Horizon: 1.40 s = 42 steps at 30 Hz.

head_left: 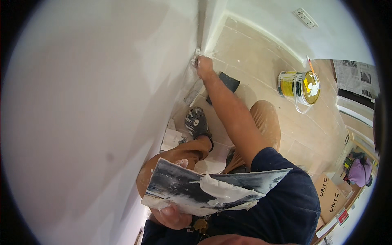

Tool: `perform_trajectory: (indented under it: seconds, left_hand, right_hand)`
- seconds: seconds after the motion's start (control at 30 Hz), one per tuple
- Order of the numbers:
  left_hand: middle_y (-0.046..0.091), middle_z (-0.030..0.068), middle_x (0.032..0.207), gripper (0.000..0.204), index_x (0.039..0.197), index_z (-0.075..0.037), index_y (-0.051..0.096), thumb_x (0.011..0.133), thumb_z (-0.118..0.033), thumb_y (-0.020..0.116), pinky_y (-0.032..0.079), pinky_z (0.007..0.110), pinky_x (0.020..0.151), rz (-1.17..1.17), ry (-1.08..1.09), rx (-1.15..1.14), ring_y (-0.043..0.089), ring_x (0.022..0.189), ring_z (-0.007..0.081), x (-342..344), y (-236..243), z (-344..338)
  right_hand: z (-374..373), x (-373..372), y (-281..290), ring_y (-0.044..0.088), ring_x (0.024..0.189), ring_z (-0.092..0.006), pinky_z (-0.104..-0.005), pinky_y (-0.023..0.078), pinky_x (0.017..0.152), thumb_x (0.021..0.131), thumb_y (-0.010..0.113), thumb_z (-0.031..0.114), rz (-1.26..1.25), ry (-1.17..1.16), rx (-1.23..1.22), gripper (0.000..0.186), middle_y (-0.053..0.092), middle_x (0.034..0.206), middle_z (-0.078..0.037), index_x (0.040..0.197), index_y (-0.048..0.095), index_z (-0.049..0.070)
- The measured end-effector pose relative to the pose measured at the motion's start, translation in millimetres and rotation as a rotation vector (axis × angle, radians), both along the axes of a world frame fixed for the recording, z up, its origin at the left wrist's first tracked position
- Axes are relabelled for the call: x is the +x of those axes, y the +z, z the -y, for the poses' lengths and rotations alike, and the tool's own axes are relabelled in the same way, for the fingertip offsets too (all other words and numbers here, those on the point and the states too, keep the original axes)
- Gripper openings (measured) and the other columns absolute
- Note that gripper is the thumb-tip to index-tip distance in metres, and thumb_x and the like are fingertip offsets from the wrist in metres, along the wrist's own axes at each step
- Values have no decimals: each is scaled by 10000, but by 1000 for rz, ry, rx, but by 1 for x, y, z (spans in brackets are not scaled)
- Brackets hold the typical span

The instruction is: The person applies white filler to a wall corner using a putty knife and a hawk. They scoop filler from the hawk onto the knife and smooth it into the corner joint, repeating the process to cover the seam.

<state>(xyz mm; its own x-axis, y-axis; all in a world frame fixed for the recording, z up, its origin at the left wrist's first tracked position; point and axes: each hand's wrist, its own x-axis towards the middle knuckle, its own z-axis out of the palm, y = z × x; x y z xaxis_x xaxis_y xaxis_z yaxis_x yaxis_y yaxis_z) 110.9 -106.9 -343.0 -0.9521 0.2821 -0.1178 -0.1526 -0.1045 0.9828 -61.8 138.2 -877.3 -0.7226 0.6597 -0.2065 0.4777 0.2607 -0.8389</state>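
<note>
My left hand grips the lower left edge of a dark, flat plastering board, which tilts in front of my chest. A thick smear of white plaster lies across its middle, and more is caked along its lower edge. Far ahead, my right arm reaches down to the wall corner near the floor. There my right hand is closed; whatever its fingers hold is hidden. White plaster shows at the corner next to those fingers. The large pale wall rises on the left.
A lidded paint bucket with a brush on it stands to the right. Dark sheet pieces lie under my right forearm. By the wall are a clog-shod foot and a white box. Cardboard boxes sit lower right.
</note>
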Motion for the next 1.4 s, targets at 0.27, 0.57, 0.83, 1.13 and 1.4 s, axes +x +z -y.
perform_trajectory:
  seconds: [0.27, 0.57, 0.83, 1.13, 1.4]
  left_hand:
    - [588, 271, 894, 621, 1272, 21, 359, 856, -432, 439, 428, 530, 775, -61, -27, -30, 578, 718, 307, 0, -9, 0]
    - [561, 232, 993, 600, 1268, 37, 348, 848, -380, 445, 428, 474, 805, -15, -38, -9, 571, 806, 283, -7, -1, -8]
    - [516, 197, 1101, 559, 1246, 69, 348, 838, -298, 457, 431, 401, 833, 57, -29, 19, 552, 907, 264, -4, 9, -5]
    - [497, 157, 1142, 538, 1242, 60, 347, 842, -273, 480, 429, 353, 846, 181, 78, 108, 516, 1002, 239, -1, 18, -14]
    - [496, 136, 1137, 462, 1232, 47, 352, 881, -225, 477, 400, 330, 867, 184, 38, 95, 508, 988, 213, -2, 22, -10]
  right_hand:
    - [-9, -19, 46, 611, 744, -235, -353, 480, 616, 752, 610, 171, 172, -116, -201, 123, 625, 803, -86, 812, 625, 65]
    - [-5, -16, 148, 539, 612, -167, -297, 428, 511, 815, 573, 118, -336, -714, -1042, 73, 556, 692, -46, 771, 579, 60]
    - [-7, -17, 224, 517, 566, -142, -279, 433, 491, 808, 584, 75, -521, -680, -1022, 45, 535, 656, -29, 769, 568, 63]
    - [3, -13, 344, 535, 561, -154, -276, 437, 492, 795, 576, 63, -637, -718, -1065, 36, 553, 663, -39, 822, 585, 41]
    - [-5, -13, 410, 528, 545, -175, -288, 434, 478, 804, 550, 49, -681, -686, -1124, 32, 551, 661, -53, 813, 572, 26]
